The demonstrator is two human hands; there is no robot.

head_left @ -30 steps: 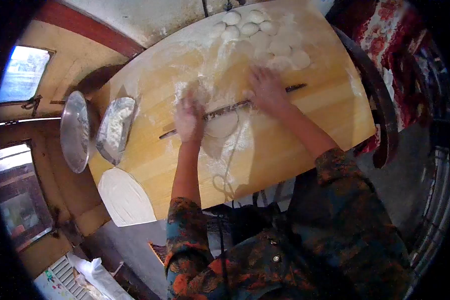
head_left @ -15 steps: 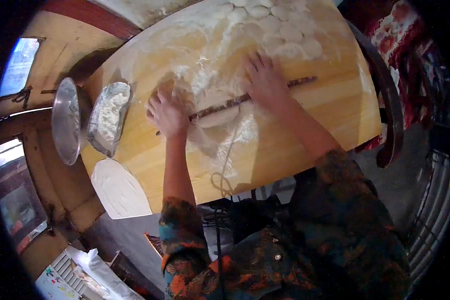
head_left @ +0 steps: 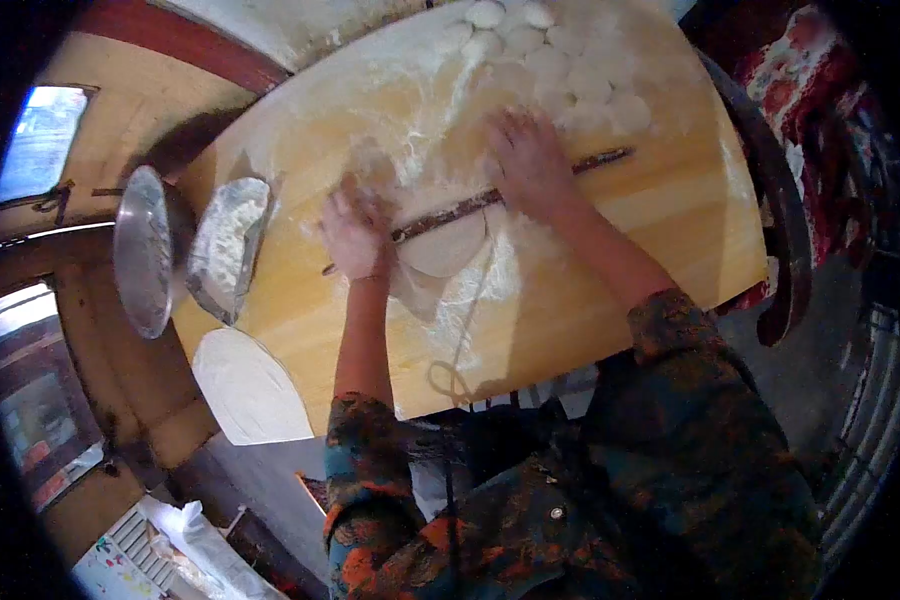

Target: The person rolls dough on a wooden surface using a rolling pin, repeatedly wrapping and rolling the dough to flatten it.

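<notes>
A thin dark rolling pin (head_left: 445, 214) lies slantwise on the floured wooden board (head_left: 590, 280), across a flat round of dough (head_left: 452, 248). My left hand (head_left: 358, 225) rests over the pin's left part, its fingers stretched forward and blurred. Over the right part lies my right hand (head_left: 530, 165), palm down with its fingers extended past the pin. Both palms hide the stretches of pin beneath them. The dough shows between my hands, on both sides of the pin.
Several small dough rounds (head_left: 545, 65) lie at the board's far side. On the left are a flour-filled tray (head_left: 228, 245), a metal bowl (head_left: 144, 250) and a large folded-looking white sheet (head_left: 250, 390) overhanging the corner. A dark curved rim (head_left: 775, 200) borders the right side.
Both hands and the pin have shifted back and forth over the dough. The dough round looks wider than a second ago. The camera view has moved slightly.
</notes>
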